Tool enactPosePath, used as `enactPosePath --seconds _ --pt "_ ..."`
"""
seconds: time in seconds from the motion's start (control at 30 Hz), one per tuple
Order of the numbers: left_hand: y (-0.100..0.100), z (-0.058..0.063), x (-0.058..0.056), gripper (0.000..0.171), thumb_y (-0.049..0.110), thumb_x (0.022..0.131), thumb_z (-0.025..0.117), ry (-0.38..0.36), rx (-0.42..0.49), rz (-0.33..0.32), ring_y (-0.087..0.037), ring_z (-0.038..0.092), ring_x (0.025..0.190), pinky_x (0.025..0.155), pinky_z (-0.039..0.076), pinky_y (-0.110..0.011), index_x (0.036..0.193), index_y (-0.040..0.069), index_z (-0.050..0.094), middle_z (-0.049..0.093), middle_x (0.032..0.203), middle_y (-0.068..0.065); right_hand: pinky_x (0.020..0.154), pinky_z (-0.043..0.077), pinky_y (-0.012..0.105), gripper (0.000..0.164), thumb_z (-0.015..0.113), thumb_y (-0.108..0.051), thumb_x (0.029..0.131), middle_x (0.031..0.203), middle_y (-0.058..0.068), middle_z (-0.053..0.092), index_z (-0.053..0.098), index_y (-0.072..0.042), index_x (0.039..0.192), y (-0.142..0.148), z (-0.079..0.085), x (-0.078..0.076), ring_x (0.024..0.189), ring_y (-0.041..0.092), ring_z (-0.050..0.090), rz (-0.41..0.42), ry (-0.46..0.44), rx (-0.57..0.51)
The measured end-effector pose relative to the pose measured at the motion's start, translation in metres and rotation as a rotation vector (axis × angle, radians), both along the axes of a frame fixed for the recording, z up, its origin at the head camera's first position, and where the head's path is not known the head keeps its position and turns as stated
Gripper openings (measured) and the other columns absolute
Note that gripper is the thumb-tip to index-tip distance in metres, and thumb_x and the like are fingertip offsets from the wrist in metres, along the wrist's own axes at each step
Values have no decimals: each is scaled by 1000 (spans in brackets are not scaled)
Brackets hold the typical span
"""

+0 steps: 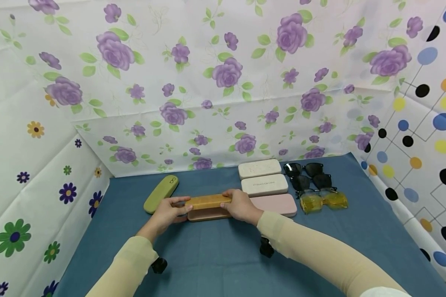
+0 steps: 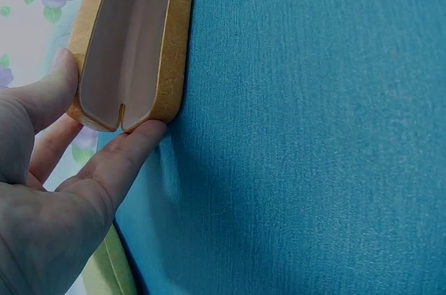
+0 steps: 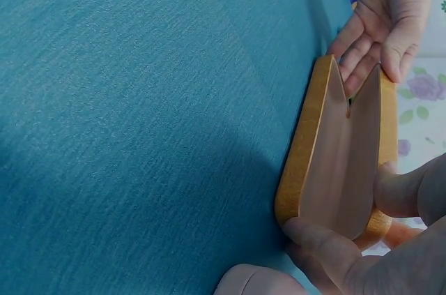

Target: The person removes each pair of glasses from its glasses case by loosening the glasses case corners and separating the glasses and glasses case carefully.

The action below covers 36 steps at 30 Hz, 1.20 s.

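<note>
A mustard-yellow hard glasses case (image 1: 208, 202) stands partly open on the table, its gap facing me. My left hand (image 1: 165, 215) grips its left end, thumb on the lid and fingertips at the lower shell. At the other end my right hand (image 1: 242, 206) holds it, with the thumb (image 3: 397, 190) on the lid and a finger against the bottom half. The wrist views show a bare beige-pink lining (image 2: 129, 51) inside. The right hand partly overlaps a pink case (image 1: 276, 205) in the head view.
A green case (image 1: 161, 193) lies slanted at the left. Two whitish cases (image 1: 259, 168) (image 1: 264, 185) lie behind the pink one. To their right are two dark sunglasses (image 1: 314, 169) (image 1: 301, 182) and yellow-lensed glasses (image 1: 323, 201). A flowered cloth wall (image 1: 226, 123) rises behind the blue tabletop (image 1: 215, 264).
</note>
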<state>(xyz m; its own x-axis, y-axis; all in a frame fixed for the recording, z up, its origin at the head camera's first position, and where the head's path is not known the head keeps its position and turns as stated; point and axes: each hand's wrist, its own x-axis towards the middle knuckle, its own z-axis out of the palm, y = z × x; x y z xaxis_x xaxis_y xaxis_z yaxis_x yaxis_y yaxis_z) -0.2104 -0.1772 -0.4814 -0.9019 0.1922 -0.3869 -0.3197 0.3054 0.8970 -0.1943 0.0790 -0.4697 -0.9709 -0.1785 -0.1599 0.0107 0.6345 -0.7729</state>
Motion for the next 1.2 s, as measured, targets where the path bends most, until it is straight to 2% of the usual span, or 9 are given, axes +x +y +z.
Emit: enactPosePath --seconds 0.1,0.2,0.33,0.43,0.63,0.73,0.93,1.07,1.2 --pt "0 -1 1 52 22 80 74 8 -3 6 -35 44 130 87 52 -46 129 14 57 45 142 -16 89 49 38 42 64 -24 89 127 11 59 57 -8 128 0 -1 0 111 21 57 3 0 9" --pt "-1 -4 1 53 24 77 77 31 -19 10 -33 48 126 84 54 -43 126 16 60 49 138 -16 92 48 39 42 66 -22 88 128 10 58 57 -8 127 0 -2 0 114 21 56 5 2 22" --pt "-2 -8 3 50 17 75 79 73 -73 5 -28 58 115 78 56 -37 122 15 62 56 129 -15 87 48 35 41 71 -16 84 127 10 58 59 -8 123 -1 -2 1 108 19 54 5 -7 54" --pt "-3 -10 4 49 11 74 79 94 -105 6 -26 59 111 76 57 -34 120 14 64 60 125 -13 82 48 31 43 74 -12 80 125 10 58 60 -8 121 -3 -2 2 104 18 54 18 -1 85" --pt "-1 -11 3 50 10 72 80 111 -116 18 -26 58 111 76 57 -33 119 13 64 61 122 -13 82 49 31 53 81 -11 72 122 10 59 59 -8 121 -3 -3 1 101 18 55 28 18 108" --pt "1 -9 3 58 11 69 82 127 -138 10 -27 59 110 77 56 -34 123 12 61 60 123 -14 81 50 30 60 84 -10 68 122 10 59 57 -8 122 -3 -3 1 98 17 56 40 16 125" --pt "6 -6 2 87 21 63 87 215 -268 -63 -29 60 109 78 55 -36 139 16 44 48 139 -11 73 50 28 74 83 -4 64 121 11 58 48 -9 128 -4 -4 -2 93 16 56 58 13 168" --pt "8 -8 0 92 23 58 90 252 -367 -124 -25 60 108 78 54 -37 138 19 46 49 138 -4 74 50 30 85 83 -6 64 124 13 57 41 -7 138 -6 -6 -4 101 20 57 77 29 239" --pt "10 -12 -2 90 18 55 91 298 -475 -181 -20 61 107 81 54 -37 135 17 50 55 131 -2 68 50 28 65 80 -6 66 108 10 63 53 -4 125 -7 -8 -8 91 18 59 116 61 329"
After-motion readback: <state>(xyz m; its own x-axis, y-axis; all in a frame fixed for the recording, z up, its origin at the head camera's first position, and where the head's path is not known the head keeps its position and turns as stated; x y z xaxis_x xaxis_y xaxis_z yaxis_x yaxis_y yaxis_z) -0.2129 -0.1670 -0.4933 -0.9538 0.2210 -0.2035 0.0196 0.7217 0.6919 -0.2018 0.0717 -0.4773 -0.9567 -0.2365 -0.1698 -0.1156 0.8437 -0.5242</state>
